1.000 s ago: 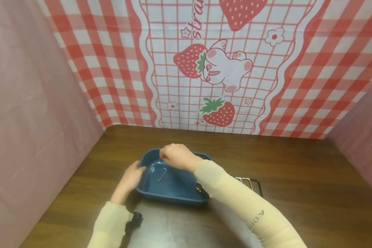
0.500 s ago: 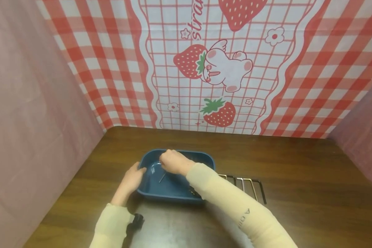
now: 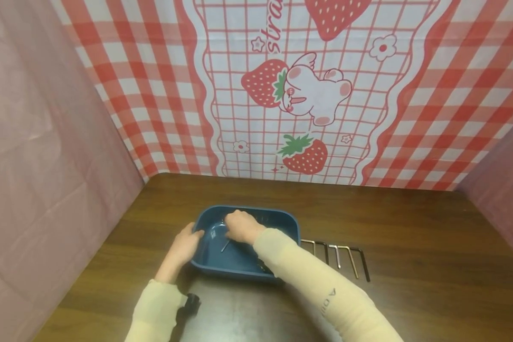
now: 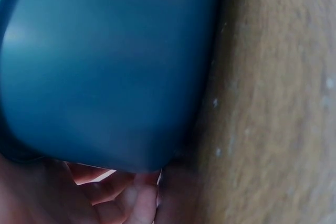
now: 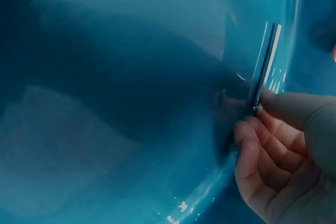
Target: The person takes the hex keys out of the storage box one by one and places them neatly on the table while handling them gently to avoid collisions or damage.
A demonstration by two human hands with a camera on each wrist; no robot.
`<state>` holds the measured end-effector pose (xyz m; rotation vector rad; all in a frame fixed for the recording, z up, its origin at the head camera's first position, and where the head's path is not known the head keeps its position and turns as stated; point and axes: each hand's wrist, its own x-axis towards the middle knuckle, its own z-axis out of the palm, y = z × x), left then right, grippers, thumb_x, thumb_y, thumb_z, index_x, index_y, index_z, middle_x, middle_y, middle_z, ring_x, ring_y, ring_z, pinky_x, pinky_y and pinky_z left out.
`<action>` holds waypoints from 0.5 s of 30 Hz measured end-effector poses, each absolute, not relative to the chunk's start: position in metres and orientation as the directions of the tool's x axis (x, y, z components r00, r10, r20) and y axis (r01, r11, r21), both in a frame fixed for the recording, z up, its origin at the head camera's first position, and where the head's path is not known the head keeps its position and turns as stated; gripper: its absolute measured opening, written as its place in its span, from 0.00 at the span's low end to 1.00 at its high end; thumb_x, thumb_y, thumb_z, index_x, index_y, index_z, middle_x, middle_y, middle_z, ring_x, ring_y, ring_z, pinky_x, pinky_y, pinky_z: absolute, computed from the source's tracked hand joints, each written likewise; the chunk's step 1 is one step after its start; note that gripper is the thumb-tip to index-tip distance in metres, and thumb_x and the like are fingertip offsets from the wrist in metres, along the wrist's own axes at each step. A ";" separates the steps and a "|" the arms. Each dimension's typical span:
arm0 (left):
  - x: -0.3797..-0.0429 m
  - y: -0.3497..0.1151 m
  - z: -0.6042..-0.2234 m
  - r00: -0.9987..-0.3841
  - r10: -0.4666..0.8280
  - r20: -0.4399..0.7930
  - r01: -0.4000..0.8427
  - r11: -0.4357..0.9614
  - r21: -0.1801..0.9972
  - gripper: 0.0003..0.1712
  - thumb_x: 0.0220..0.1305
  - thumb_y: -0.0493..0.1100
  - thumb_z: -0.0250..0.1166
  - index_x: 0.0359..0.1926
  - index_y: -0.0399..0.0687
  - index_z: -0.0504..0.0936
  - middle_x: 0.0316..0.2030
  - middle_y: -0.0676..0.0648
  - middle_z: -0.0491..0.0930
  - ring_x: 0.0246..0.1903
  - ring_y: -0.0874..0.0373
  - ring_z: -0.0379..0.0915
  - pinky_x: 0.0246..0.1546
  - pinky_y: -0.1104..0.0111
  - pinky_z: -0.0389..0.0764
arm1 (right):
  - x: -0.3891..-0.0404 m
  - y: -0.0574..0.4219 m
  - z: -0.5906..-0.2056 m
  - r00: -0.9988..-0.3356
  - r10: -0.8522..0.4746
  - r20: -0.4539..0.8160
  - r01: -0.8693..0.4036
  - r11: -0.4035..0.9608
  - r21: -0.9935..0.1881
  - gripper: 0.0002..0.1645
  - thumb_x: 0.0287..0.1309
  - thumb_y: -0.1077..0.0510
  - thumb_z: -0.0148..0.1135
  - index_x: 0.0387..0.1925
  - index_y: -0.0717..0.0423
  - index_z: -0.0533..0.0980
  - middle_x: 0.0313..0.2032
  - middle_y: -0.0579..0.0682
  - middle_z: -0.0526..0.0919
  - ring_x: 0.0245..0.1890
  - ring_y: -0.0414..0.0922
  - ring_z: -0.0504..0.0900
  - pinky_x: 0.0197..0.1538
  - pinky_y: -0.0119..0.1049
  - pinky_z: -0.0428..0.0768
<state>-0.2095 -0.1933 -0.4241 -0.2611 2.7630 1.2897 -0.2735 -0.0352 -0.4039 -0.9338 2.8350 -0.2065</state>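
Observation:
A blue rectangular basin (image 3: 235,273) stands on the wooden table. My left hand (image 3: 185,244) grips its left end, thumb over the rim and fingers outside below it, as the left wrist view shows. Inside the basin, my right hand (image 3: 242,227) reaches down and pinches a small silver hex key (image 5: 269,59) between thumb and fingers. The key's shaft sticks out past the fingertips near the basin's curved inner edge; its other end is hidden by the hand. In the head view only the lower shaft of this hex key (image 3: 225,245) shows.
Right of the basin, several hex keys lie side by side, among them a short silver key (image 3: 337,256), a gold key (image 3: 353,264) and a black key (image 3: 363,266). A dark object with yellow (image 3: 262,267) in the basin is mostly behind the right sleeve (image 3: 299,270).
My right hand has come down and slightly right onto the hex key in the basin. The right forearm has shifted left, uncovering the row of keys. My left hand keeps its grip.

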 end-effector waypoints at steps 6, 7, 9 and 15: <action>-0.211 -0.192 -0.426 -0.981 -0.126 -0.145 -0.192 0.634 0.750 0.27 0.64 0.45 0.45 0.60 0.34 0.63 0.57 0.31 0.67 0.53 0.37 0.67 0.51 0.48 0.68 | -0.271 -0.035 -0.402 -0.806 -0.580 -0.117 -0.550 0.807 -0.214 0.06 0.52 0.58 0.62 0.29 0.57 0.80 0.22 0.47 0.78 0.21 0.41 0.74 0.24 0.32 0.75; -0.211 -0.192 -0.426 -0.982 -0.125 -0.141 -0.188 0.635 0.749 0.27 0.64 0.45 0.45 0.60 0.33 0.63 0.57 0.30 0.67 0.53 0.37 0.67 0.51 0.48 0.69 | -0.271 -0.035 -0.402 -0.804 -0.582 -0.123 -0.549 0.806 -0.221 0.05 0.52 0.58 0.62 0.28 0.57 0.80 0.21 0.47 0.77 0.20 0.40 0.73 0.23 0.31 0.75; -0.211 -0.192 -0.426 -0.983 -0.126 -0.136 -0.186 0.634 0.751 0.27 0.64 0.45 0.45 0.59 0.33 0.64 0.57 0.30 0.67 0.52 0.37 0.67 0.51 0.48 0.69 | -0.271 -0.035 -0.402 -0.797 -0.588 -0.135 -0.554 0.802 -0.224 0.05 0.52 0.59 0.63 0.27 0.56 0.79 0.19 0.46 0.75 0.18 0.40 0.73 0.22 0.30 0.73; -0.209 -0.192 -0.424 -0.982 -0.128 -0.140 -0.189 0.627 0.756 0.25 0.64 0.45 0.45 0.58 0.34 0.65 0.55 0.31 0.69 0.49 0.40 0.70 0.47 0.50 0.72 | -0.273 -0.036 -0.396 -0.780 -0.614 -0.118 -0.583 0.783 -0.217 0.07 0.49 0.56 0.65 0.24 0.56 0.78 0.17 0.45 0.74 0.17 0.39 0.72 0.21 0.27 0.72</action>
